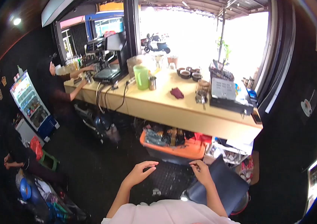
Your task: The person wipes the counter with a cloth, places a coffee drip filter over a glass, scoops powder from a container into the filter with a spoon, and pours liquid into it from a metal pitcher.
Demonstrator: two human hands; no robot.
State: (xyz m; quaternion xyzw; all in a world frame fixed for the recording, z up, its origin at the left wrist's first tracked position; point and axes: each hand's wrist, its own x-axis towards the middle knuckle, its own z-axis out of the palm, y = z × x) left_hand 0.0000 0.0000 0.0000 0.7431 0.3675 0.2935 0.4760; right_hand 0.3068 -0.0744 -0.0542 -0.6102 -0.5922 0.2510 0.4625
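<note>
My left hand hovers in front of my body, thumb parted from the fingers and nothing in its grasp. Level with it, my right hand is loosely bent with fingers apart, and I see nothing held there. Beyond both hands stands a storage box with an orange lid, bags lying on top, under the counter. A dark padded chair is just below my right hand. Neither hand touches any of these.
A long wooden counter bears an espresso machine, a green pitcher, a maroon cloth, dark bowls and a cash register. One person works at the machine; another is at the left, near a glass-door fridge.
</note>
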